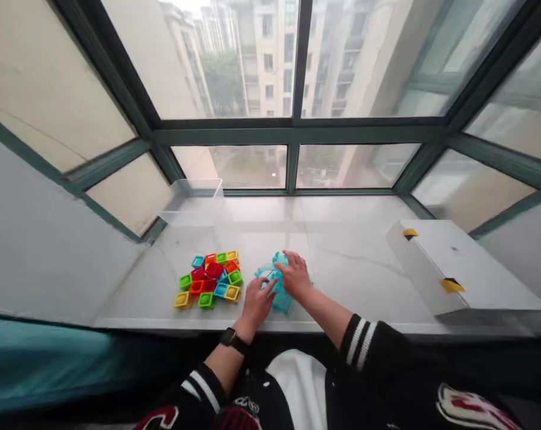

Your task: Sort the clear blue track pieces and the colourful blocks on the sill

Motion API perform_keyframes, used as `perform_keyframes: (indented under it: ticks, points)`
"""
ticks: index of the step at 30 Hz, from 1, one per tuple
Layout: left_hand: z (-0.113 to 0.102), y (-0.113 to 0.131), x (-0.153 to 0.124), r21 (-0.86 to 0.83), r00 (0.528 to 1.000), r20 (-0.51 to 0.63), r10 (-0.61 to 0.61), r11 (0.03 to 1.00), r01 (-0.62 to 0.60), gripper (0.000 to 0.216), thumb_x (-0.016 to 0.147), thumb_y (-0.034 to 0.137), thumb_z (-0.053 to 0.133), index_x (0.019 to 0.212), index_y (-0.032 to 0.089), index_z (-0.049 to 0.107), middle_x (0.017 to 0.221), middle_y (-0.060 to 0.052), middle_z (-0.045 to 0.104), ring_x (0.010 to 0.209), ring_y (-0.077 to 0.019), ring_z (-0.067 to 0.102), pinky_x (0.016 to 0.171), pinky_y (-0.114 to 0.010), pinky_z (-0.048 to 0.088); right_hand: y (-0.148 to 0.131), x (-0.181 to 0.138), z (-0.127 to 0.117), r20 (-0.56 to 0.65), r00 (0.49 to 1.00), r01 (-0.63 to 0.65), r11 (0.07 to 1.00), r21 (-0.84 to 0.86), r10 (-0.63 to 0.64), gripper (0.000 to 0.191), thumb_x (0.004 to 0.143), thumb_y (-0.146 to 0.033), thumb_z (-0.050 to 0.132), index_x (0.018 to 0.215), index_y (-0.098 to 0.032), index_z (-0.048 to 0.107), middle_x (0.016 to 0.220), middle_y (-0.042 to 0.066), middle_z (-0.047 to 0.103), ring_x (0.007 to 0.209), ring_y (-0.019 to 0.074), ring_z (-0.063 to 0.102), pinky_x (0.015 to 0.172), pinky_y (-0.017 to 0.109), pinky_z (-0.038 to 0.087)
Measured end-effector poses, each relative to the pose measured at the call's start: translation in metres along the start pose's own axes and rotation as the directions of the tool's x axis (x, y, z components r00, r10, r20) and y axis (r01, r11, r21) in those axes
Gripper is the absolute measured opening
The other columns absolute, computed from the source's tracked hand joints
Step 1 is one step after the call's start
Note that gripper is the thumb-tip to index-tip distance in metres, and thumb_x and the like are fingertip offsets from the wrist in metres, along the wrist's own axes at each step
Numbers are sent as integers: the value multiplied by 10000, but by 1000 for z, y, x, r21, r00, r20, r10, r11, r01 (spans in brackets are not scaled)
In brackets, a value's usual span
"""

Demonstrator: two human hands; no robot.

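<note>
A translucent light-blue plastic toy piece (281, 303) with arms spreading outward rests on the white sill, partly covered by my hands. My left hand (256, 300), with a dark watch at its wrist, grips the piece from its left side, thumb and index finger against it. From the upper right, my right hand (296, 274) has its fingers bent over the top of the same piece. What lies right under the fingertips is hidden. To the left of my left hand sits a cluster of small square blocks (209, 285) in red, orange, yellow, green and blue.
A clear plastic bin (194, 203) stands at the back left by the window. On the right is a large white box (472, 269) with yellow-and-black tabs. The white sill (351, 239) ends at a front edge near my body, and green window frames (234, 136) bound its back.
</note>
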State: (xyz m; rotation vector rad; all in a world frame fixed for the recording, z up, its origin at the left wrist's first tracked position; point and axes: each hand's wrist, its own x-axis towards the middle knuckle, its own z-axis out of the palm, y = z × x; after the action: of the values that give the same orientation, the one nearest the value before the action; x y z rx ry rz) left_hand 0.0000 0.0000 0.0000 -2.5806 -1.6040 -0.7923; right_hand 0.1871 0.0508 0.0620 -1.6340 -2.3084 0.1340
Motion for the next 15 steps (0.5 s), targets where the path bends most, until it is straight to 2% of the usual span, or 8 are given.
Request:
perform_keyframes:
  ticks: [3, 5, 7, 9, 12, 15]
  points:
    - [-4, 3, -6, 24, 995, -76, -64, 998, 66, 426, 1023, 341, 601, 1447, 301, 614, 1267, -124, 659, 1185, -308, 610, 1060, -504, 485, 1, 10, 2, 11, 1000, -12, 1000, -16, 13, 309, 975, -227, 597, 1218, -293, 776, 1684, 99, 360, 1519, 350, 289, 1182, 503, 286]
    - [-5, 2, -7, 22, 990, -104, -98, 995, 100, 486, 1014, 377, 612, 1490, 294, 565, 1399, -146, 612, 1303, -341, 568, 1126, -540, 442, 1, 15, 5, 23, 1000, -3, 1000, -5, 3, 315, 962, -193, 591, 1188, -289, 789, 1695, 94, 350, 1520, 358, 296, 1183, 518, 291]
    - [-5, -2, -5, 6, 988, -104, -115, 993, 117, 599, 994, 410, 634, 1558, 282, 478, 1559, -163, 505, 1448, -380, 463, 1182, -578, 392, 2, 18, 10, 29, 999, 22, 999, 26, -23, 385, 939, -151, 583, 1244, -293, 772, 1678, 102, 384, 1501, 355, 340, 1195, 531, 293]
    - [-2, -9, 1, -25, 991, -67, -116, 993, 115, 682, 986, 418, 635, 1606, 268, 393, 1623, -166, 445, 1505, -398, 402, 1193, -597, 381, 5, 18, 13, -10, 999, 44, 996, 71, -44, 492, 916, -110, 566, 1351, -284, 718, 1632, 118, 450, 1471, 332, 395, 1219, 524, 292]
    - [1, -18, 10, -87, 994, 4, -111, 990, 111, 655, 1002, 407, 597, 1601, 250, 384, 1535, -161, 546, 1402, -368, 516, 1138, -557, 448, 18, 10, 12, -124, 992, 42, 987, 153, -23, 523, 941, -142, 535, 1446, -234, 637, 1548, 138, 535, 1424, 302, 460, 1229, 497, 325]
    - [0, -22, 18, -94, 990, 31, -136, 986, 138, 568, 1000, 417, 595, 1521, 218, 489, 1371, -160, 644, 1240, -343, 606, 1059, -515, 499, 36, -8, 9, -206, 979, 34, 980, 197, 8, 481, 1000, -306, 539, 1468, -212, 599, 1510, 152, 556, 1415, 315, 473, 1233, 515, 337]
